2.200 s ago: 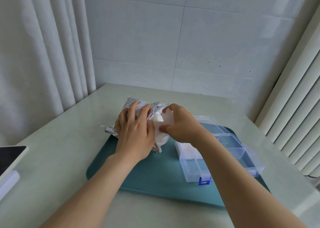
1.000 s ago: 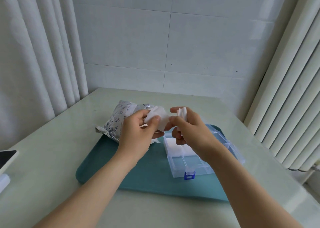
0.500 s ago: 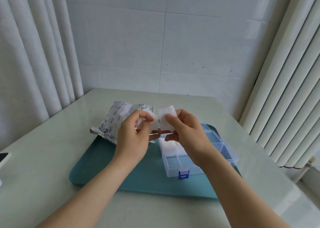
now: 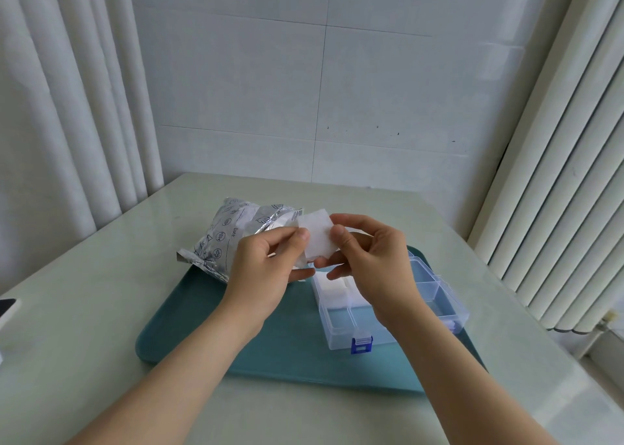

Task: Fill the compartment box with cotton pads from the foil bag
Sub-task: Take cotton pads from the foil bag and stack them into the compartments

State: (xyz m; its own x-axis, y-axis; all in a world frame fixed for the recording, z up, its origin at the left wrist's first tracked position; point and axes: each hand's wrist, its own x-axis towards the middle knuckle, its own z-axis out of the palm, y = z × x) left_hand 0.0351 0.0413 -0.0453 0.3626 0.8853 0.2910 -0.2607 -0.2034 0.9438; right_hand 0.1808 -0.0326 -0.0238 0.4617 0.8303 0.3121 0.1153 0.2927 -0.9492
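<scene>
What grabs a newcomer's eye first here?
The left hand and right hand, mid-frame, pinch a white cotton pad between them above the teal tray. Behind the left hand lies the silver foil bag, at the tray's far left edge. Under the right wrist sits the clear compartment box, with white pads already in one compartment.

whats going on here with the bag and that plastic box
A person pinches one cotton pad between the left hand and right hand, above the teal tray. The foil bag lies behind the left hand. The clear compartment box sits open on the tray; one compartment holds white pads, and the others in view look empty.
</scene>
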